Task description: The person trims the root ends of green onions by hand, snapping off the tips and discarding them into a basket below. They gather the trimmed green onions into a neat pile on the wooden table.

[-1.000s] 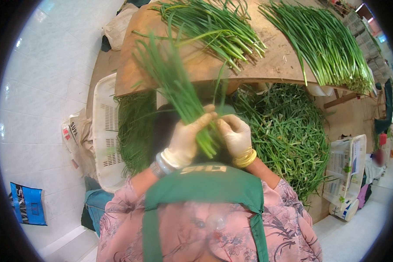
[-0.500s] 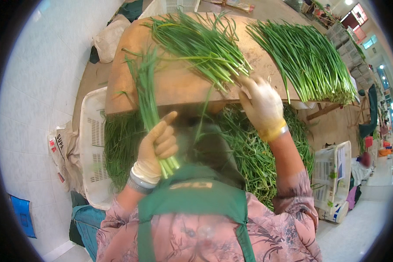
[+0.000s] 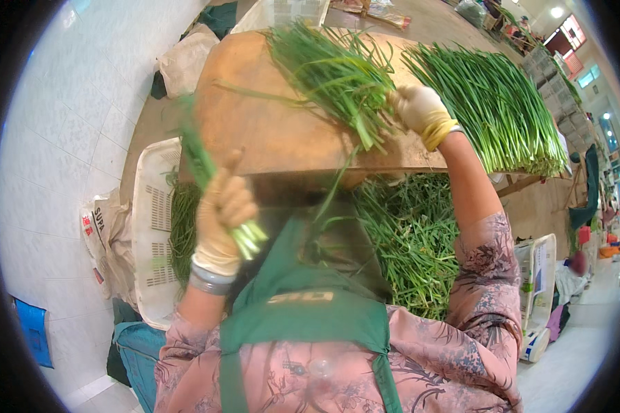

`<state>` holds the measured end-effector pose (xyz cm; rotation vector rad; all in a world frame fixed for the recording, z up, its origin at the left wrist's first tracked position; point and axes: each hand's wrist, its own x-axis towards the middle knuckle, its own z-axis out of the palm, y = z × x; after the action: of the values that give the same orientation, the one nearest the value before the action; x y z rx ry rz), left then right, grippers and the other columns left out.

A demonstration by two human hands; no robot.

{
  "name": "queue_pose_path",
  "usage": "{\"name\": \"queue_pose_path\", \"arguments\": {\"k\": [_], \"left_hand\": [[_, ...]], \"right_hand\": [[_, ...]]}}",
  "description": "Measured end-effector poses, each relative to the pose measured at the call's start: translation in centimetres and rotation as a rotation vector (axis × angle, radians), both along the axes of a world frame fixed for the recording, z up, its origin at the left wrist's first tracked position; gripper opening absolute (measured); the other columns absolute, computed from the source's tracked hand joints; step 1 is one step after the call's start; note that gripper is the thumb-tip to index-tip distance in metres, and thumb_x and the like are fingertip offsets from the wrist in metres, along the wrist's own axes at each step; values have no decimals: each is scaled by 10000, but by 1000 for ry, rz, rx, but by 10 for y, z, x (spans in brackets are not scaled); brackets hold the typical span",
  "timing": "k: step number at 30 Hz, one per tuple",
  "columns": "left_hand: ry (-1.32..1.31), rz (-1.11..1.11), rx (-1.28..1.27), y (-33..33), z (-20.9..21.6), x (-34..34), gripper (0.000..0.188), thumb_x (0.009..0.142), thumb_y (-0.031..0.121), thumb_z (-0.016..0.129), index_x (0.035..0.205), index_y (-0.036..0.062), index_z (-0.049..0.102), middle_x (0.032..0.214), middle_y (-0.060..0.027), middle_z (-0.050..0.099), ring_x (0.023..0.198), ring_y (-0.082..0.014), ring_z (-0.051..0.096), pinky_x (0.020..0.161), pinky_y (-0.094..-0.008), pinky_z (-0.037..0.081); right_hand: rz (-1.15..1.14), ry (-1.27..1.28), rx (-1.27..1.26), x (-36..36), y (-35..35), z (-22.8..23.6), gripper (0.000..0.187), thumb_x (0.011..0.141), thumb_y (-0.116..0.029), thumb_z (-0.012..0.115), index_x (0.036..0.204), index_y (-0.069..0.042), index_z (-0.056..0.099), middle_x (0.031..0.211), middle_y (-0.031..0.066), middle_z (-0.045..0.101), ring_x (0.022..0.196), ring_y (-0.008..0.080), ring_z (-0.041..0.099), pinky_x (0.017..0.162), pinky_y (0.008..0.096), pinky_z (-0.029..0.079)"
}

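Observation:
My left hand (image 3: 225,206), in a pale glove and smeared by motion, is closed around a small bunch of garlic chives (image 3: 198,162). Its green leaves point up and away; the white stem ends stick out below my fist. On the wooden table (image 3: 238,127) a loose pile of garlic chives (image 3: 331,69) lies with its stems toward my right hand (image 3: 421,110). That gloved hand has its fingers curled on the stem ends at the pile's right edge; the fingertips are partly hidden. A single leaf hangs over the table's front edge.
A neat spread of garlic chives (image 3: 489,103) covers the table's right end. Below the front edge lies a heap of loose leaves (image 3: 413,248). A white plastic crate (image 3: 148,234) stands at left, another crate (image 3: 539,275) at right. A sack (image 3: 186,62) sits beyond the table's left corner.
My left hand has moved left and tilted the bunch leftward, off the tabletop. My right hand has moved farther away, to the pile's stem ends, and the pile is stirred.

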<state>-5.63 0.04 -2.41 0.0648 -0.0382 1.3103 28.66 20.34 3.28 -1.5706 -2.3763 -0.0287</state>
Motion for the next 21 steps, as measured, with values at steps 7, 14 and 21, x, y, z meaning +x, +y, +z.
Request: {"name": "queue_pose_path", "arguments": {"k": [7,14,21], "left_hand": [[290,-75,-57,-9,10,37,328,1056,162,456,1333,-4,514,624,51,264,470,-52,257,446,-226,294],[260,-82,-64,-17,8,40,304,1053,180,471,1283,-1,556,623,54,257,473,-59,255,462,-239,304],[318,-9,-93,-21,13,29,270,1044,170,496,1238,5,585,644,63,271,498,-54,281,484,-223,302]], "right_hand": [[-127,-396,184,-26,-40,84,239,926,-270,590,883,-87,738,833,132,731,752,295,717,700,396,576],[-64,-221,-86,-19,-56,31,318,879,-379,649,901,-72,730,915,195,706,843,374,682,786,446,546],[32,-209,-122,4,-22,21,374,950,-419,582,980,-73,720,849,163,724,762,309,706,732,424,555]]}}
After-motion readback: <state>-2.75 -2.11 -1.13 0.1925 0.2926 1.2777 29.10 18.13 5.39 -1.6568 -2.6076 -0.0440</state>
